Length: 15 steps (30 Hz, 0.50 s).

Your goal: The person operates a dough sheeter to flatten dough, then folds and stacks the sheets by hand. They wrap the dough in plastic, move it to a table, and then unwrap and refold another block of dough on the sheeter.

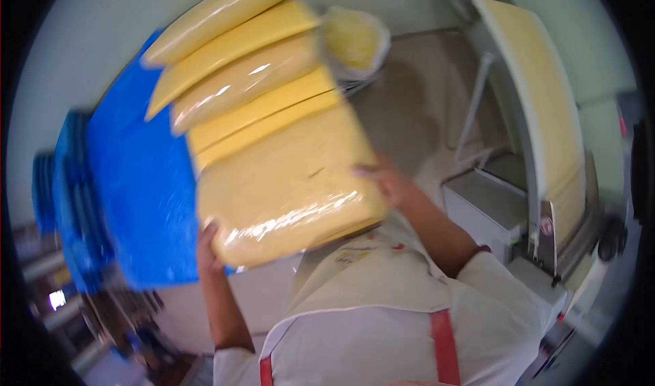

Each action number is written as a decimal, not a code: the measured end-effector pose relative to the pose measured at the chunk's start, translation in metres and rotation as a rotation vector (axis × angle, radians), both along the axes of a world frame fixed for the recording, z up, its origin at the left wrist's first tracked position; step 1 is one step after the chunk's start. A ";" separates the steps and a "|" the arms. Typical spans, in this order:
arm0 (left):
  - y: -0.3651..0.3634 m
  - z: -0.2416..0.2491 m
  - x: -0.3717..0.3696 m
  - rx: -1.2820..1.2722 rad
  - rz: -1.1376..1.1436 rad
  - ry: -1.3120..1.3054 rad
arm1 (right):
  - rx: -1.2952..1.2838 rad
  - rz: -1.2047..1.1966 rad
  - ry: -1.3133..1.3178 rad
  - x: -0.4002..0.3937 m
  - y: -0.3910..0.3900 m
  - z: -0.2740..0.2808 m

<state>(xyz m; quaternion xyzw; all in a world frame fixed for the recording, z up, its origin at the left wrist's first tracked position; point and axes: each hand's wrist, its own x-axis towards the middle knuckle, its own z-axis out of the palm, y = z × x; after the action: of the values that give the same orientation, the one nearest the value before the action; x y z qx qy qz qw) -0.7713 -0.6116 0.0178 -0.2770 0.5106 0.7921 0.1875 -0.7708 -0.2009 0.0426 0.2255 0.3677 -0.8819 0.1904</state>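
Note:
Both my hands grip the near slab of pale yellow dough (290, 188), a thick, rounded block wrapped in shiny clear film. At its lower left corner is my left hand (209, 248), thumb on top and the other fingers mostly hidden. My right hand (383, 180) is closed on the right edge, slightly blurred, with its fingers partly under the slab. Directly beyond it, several more yellow dough slabs (235, 89) lie in an overlapping row, some glossy with film. They rest along the right side of a blue table surface (140, 161).
At the back, a white-lined bin (387, 41) holds yellow scraps. A sheeting machine with a long, raised, yellowish belt (535, 92) stands on the right, above a grey box (488, 205). Stacked blue trays (82, 202) and cluttered shelves (51, 277) are at the left.

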 end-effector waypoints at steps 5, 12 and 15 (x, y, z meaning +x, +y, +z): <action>0.075 0.080 0.000 -0.182 -0.044 0.156 | -0.002 0.158 0.146 -0.014 0.052 -0.029; 0.326 0.117 -0.026 -0.422 -0.188 0.269 | -0.015 0.010 0.154 0.032 0.272 -0.045; 0.476 0.085 -0.075 -0.235 -0.481 0.179 | 0.532 -0.232 -0.111 0.102 0.390 -0.082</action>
<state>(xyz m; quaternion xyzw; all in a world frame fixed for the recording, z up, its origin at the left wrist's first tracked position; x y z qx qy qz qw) -0.8466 -0.1359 0.1030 -0.0967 0.6644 0.6816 0.2908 -0.6684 0.1895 -0.0393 0.3558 0.5467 -0.7568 0.0422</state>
